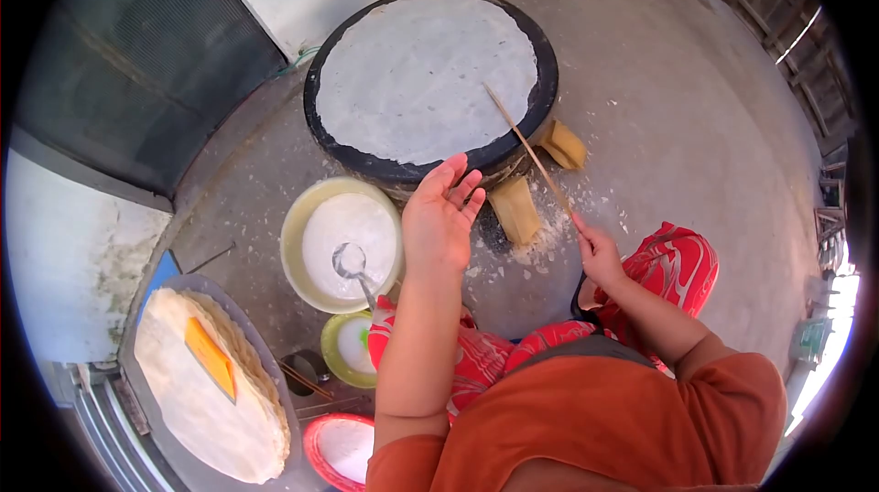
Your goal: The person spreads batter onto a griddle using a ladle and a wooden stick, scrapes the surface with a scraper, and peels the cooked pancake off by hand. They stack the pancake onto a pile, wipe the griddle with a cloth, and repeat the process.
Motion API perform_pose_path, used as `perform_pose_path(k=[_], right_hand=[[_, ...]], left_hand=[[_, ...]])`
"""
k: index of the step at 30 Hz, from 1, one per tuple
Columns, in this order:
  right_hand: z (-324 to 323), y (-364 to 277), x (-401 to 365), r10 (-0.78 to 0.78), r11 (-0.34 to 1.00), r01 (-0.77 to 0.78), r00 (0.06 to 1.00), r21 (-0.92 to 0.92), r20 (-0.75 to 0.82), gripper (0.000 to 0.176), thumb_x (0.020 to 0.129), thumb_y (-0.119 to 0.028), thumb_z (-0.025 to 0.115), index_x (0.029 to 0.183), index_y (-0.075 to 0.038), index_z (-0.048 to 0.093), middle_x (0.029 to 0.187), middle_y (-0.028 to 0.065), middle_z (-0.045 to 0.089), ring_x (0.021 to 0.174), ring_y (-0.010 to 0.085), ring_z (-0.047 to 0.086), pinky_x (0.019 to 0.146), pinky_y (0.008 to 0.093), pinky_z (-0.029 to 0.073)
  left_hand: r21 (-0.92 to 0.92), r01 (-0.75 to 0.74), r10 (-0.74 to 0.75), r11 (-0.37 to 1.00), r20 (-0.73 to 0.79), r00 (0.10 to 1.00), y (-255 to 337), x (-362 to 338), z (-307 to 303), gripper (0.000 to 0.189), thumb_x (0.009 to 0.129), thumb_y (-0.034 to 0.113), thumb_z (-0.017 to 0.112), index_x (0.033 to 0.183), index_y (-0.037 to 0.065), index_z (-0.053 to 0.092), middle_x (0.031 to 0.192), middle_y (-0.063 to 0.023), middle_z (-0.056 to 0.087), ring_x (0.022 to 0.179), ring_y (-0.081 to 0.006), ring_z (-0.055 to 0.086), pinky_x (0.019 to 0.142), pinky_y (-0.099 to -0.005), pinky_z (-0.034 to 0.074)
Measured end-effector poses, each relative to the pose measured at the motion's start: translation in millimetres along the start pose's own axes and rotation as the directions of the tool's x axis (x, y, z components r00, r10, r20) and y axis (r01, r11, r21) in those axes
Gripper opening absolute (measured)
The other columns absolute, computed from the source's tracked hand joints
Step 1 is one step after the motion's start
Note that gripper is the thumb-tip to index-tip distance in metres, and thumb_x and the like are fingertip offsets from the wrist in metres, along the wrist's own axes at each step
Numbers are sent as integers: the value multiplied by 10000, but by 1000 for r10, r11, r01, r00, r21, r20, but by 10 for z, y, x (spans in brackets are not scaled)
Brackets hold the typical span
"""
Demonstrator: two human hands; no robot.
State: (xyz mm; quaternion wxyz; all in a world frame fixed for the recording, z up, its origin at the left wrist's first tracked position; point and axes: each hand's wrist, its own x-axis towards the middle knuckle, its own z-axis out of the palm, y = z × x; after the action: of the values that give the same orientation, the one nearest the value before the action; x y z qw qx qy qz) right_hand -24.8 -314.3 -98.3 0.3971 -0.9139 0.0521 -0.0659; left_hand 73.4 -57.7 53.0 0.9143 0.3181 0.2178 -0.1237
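Thin wooden stick point(529, 151): gripped at its near end by the right hand, its far tip lying on the round white sheet of batter point(426, 75).
Round black-rimmed griddle point(548, 82): on the concrete floor, with the white sheet covering nearly all of its top.
Right hand point(600, 254): fingers closed around the stick, just off the griddle's near right side.
Left hand point(441, 217): empty, fingers spread wide, at the griddle's near edge.
Cream plastic bowl point(289, 245): near left of the griddle, holding white liquid and a metal ladle point(352, 265).
Yellow wooden blocks point(515, 210): against the griddle's near right edge.
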Motion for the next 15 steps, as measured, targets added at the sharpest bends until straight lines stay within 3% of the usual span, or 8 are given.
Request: perform_pose_path(k=[3, 5, 6, 8, 12, 14, 15], right_hand=[[-48, -97, -184, -31, 995, 38, 996, -94, 79, 381, 816, -20, 469, 1183, -111, 505, 739, 110, 542, 668, 167, 532, 640, 242, 416], [-91, -158, -269, -101, 990, 78, 975, 118, 199, 391, 819, -17, 464, 1197, -112, 492, 719, 103, 544, 634, 145, 528, 611, 244, 422], [-93, -197, -262, -107, 989, 84, 973, 119, 206, 391, 819, -17, 464, 1197, -112, 492, 719, 103, 544, 634, 145, 528, 611, 244, 422], [-21, -304, -255, -44, 957, -95, 886, 274, 461, 408, 821, -25, 466, 1219, -118, 470, 708, 102, 555, 591, 157, 531, 580, 264, 438], [526, -616, 6, -154, 928, -60, 836, 367, 527, 388, 811, -29, 483, 1191, -107, 489, 722, 105, 590, 575, 169, 562, 558, 296, 456], [827, -832, 183, -215, 975, 204, 763, 88, 609, 304, 825, -63, 468, 1121, -87, 533, 807, 131, 612, 723, 184, 604, 650, 317, 473], [1202, -668, 261, -347, 936, 310, 751, 164, 562, 301, 826, -84, 465, 1120, -90, 527, 921, 141, 593, 799, 197, 597, 698, 326, 466]], left_hand=[[4, 3, -3, 1000, 0, 1000, -6, -8, 13, 285, 800, 104, 511, 1035, -58, 506, 965, -98, 507, 868, -215, 521, 727, -309, 453], [1, -2, 2, 1000, -10, 1000, -4, -12, 15, 284, 801, 106, 513, 1034, -56, 508, 964, -97, 507, 867, -214, 520, 725, -309, 454], [1, -1, 1, 1000, -5, 1000, -22, -14, 21, 276, 798, 109, 519, 1025, -48, 516, 956, -93, 516, 863, -214, 527, 723, -306, 454], [1, 10, -10, 1000, 16, 1000, -87, -19, 32, 253, 791, 113, 534, 1003, -25, 533, 945, -86, 541, 855, -212, 544, 719, -303, 454], [-3, 52, -52, 999, 45, 998, -215, 11, 41, 212, 788, 132, 552, 975, 31, 555, 968, -66, 581, 850, -194, 558, 728, -314, 447], [3, 29, -29, 1000, 6, 1000, -207, 5, 64, 210, 794, 134, 544, 977, 32, 554, 972, -64, 579, 853, -189, 555, 731, -311, 445], [12, 27, -27, 1000, 3, 1000, -195, 17, 68, 209, 799, 133, 532, 981, 33, 551, 980, -62, 575, 855, -183, 551, 733, -307, 443]])
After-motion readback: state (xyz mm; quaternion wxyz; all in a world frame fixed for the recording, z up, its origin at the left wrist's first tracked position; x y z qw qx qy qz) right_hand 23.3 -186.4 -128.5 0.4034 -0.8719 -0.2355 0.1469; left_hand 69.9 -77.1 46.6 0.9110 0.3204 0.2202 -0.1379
